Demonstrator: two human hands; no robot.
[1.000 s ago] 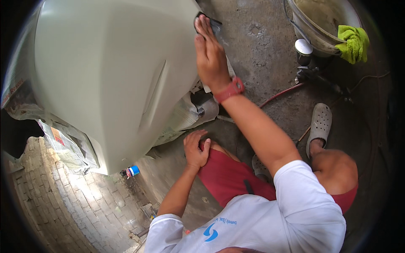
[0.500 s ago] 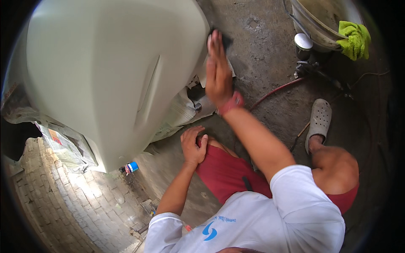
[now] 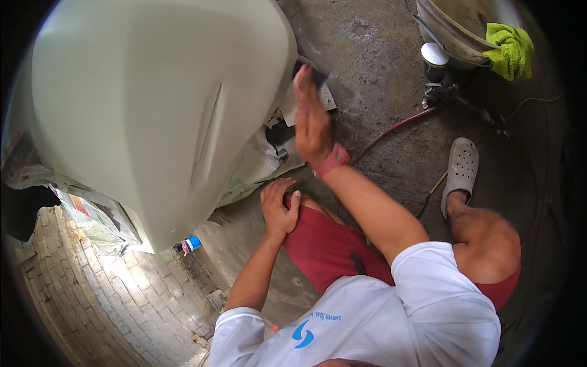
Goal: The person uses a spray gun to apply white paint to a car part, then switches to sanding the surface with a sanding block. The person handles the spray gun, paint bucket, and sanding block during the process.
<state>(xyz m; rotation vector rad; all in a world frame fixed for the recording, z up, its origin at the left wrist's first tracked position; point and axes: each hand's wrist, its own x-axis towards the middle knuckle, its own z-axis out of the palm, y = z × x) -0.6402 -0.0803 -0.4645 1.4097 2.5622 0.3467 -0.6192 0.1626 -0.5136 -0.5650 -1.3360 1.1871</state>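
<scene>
A large, smooth, pale off-white vehicle body panel (image 3: 165, 79) with a narrow molded recess fills the upper left. My right hand (image 3: 312, 119), blurred by motion, reaches along the panel's right edge with its fingers stretched and together. Beneath the fingertips shows a dark flat piece (image 3: 317, 74) resembling sandpaper, pressed between them and the edge; its full shape is hidden. My left hand (image 3: 279, 208) rests on my knee, below the panel, fingers spread and holding nothing. Newspaper masking (image 3: 251, 162) is tucked under the panel's lower right side.
A pail (image 3: 455, 37) with a lime-green cloth (image 3: 510, 52) over its rim stands at the upper right. Beside it lies a spray gun (image 3: 443, 95) with a white-lidded cup (image 3: 435, 55) and a red hose (image 3: 391, 133). A blue-banded can (image 3: 191, 243) sits near the panel's lower tip.
My right hand has moved slightly down along the panel's edge, with the dark piece under its fingers. My left hand stays on the knee. The whole view has shifted a little.
</scene>
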